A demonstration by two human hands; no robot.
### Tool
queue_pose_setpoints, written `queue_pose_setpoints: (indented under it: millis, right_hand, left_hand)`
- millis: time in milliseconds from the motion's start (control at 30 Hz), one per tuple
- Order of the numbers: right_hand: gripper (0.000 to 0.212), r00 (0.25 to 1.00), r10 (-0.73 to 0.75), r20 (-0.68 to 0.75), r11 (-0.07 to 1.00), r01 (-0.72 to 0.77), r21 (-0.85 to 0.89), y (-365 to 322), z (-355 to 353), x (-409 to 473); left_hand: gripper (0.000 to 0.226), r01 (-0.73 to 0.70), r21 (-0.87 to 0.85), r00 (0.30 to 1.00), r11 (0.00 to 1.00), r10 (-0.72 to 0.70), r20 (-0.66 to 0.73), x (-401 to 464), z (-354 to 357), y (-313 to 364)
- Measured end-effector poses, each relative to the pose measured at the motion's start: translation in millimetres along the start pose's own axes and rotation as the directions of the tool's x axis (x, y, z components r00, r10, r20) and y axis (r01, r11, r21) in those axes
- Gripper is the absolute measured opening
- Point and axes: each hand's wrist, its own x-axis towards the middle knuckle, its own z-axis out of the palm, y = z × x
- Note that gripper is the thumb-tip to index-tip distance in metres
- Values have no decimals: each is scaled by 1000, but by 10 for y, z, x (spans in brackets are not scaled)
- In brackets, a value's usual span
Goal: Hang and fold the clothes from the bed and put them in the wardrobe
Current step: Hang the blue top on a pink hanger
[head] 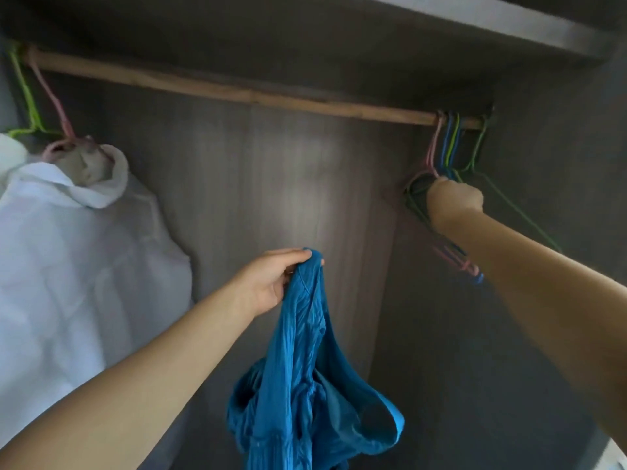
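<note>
My left hand pinches the top edge of a blue garment, which hangs down in front of the open wardrobe. My right hand is closed around a bunch of empty wire hangers, pink, blue and green, that hang at the right end of the wooden rail. At the left end of the rail a white garment hangs on a pink hanger, with a green hanger beside it.
The grey wardrobe back wall lies behind the rail. A shelf runs above. The wardrobe's right side wall stands close to the hangers. The middle stretch of the rail carries nothing.
</note>
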Motion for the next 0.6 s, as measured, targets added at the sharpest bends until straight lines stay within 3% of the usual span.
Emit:
queue_pose_setpoints:
  millis: [100,267,500,600]
  right_hand:
    - [32,998,6,-69,994,2,110,86,-59,41]
    - [29,954,-56,-296,997,67,26,157,11,-105]
    - [32,978,-9,-206,946,75,314,30,-22,-62]
    - [34,978,7,-211,931,71,359,-35,-33,-56]
  left_hand:
    - [12,24,-10,1000,1000,-23,11,76,21,-14]
    - [15,51,-61,999,997,-52,-8,179,37,-82]
    - [27,154,-127,988,980,-155,9,212,-77,-158]
    - [23,167,-130,986,977,-167,11,170,-145,-167]
